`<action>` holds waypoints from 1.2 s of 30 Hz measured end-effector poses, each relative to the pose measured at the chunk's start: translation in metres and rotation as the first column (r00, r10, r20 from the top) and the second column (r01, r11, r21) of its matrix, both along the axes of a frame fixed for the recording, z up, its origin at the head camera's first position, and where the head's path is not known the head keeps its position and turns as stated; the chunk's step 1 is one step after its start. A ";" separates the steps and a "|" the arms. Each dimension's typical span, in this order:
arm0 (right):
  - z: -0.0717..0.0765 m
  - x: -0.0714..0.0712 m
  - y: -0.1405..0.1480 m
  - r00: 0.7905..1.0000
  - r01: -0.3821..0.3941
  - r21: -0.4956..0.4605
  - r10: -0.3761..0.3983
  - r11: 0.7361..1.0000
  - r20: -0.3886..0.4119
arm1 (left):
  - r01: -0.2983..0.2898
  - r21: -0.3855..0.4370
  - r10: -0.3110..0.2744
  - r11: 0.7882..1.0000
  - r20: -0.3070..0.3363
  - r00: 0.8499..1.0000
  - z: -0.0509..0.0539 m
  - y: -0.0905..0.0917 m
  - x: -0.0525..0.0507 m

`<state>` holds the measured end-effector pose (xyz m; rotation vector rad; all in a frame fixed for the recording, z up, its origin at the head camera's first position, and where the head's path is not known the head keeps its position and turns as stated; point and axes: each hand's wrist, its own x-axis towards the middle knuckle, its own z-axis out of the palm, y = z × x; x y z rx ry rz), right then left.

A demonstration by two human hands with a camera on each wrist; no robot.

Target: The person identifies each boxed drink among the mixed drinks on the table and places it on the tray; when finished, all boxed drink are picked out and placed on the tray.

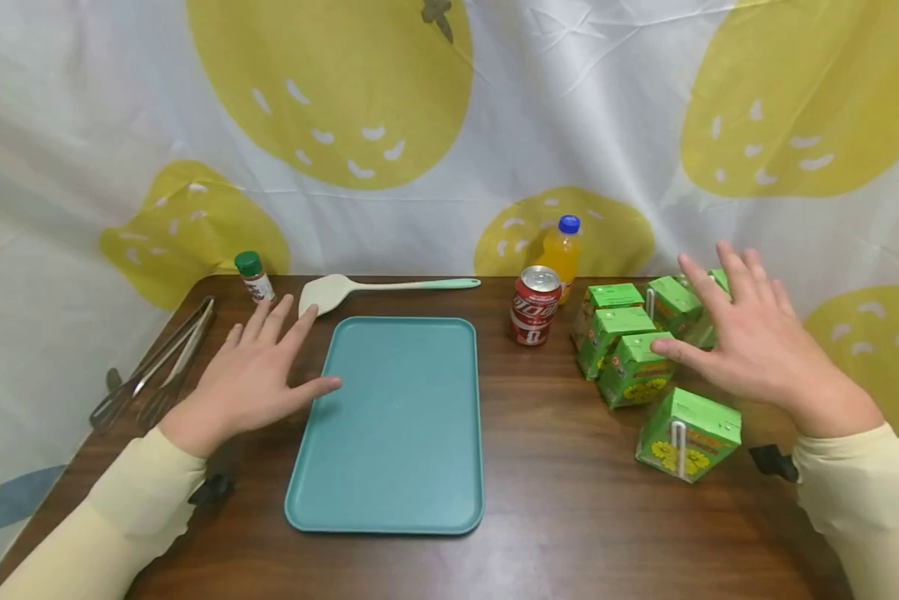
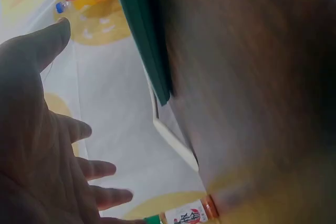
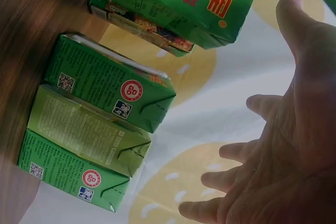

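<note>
My left hand hovers with spread fingers over the left edge of a teal tray and holds nothing. Behind that hand lie a white spatula with a mint handle end and a small green-capped spice jar. On the other side, my right hand is spread above several green drink cartons, its fingers straight and apart, gripping none of them. One drink carton with a straw on its side stands nearer to me than the rest. Part of the back cartons is hidden by the right hand.
A red cola can and a blue-capped orange drink bottle stand between tray and cartons. Metal tongs and a whisk-like wire utensil lie at the table's left edge. A lemon-print cloth hangs behind the table.
</note>
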<state>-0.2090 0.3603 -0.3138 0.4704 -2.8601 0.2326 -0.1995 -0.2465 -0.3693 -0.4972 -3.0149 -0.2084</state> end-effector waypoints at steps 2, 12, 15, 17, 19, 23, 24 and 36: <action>0.000 0.000 -0.002 1.000 -0.012 -0.005 0.012 1.000 -0.001 | 0.004 0.000 -0.004 1.000 0.006 1.000 -0.002 0.002 0.001; 0.001 0.004 -0.006 0.998 -0.058 -0.023 0.057 0.998 -0.021 | 0.032 0.028 -0.033 0.999 0.055 0.998 -0.006 0.012 0.014; 0.002 0.007 -0.006 0.997 -0.072 -0.027 0.072 0.997 -0.022 | 0.036 0.025 -0.038 0.999 0.068 0.997 -0.008 0.014 0.019; 0.003 0.009 -0.007 0.996 -0.088 -0.036 0.087 0.995 -0.023 | 0.039 0.026 -0.040 0.999 0.070 0.997 -0.009 0.014 0.023; 0.005 0.011 -0.008 0.994 -0.110 -0.049 0.109 0.993 -0.032 | 0.040 0.032 -0.042 0.999 0.074 0.996 -0.009 0.014 0.026; 0.006 0.018 -0.009 0.986 -0.159 -0.052 0.157 0.986 -0.052 | 0.037 0.038 -0.040 0.999 0.094 0.995 -0.010 0.014 0.035; 0.005 0.021 -0.009 0.985 -0.168 -0.053 0.165 0.984 -0.052 | 0.035 0.038 -0.039 0.999 0.099 0.994 -0.010 0.014 0.037; -0.002 0.050 -0.010 0.959 -0.280 -0.060 0.277 0.958 -0.056 | 0.027 0.040 -0.030 0.999 0.091 0.995 -0.012 0.012 0.059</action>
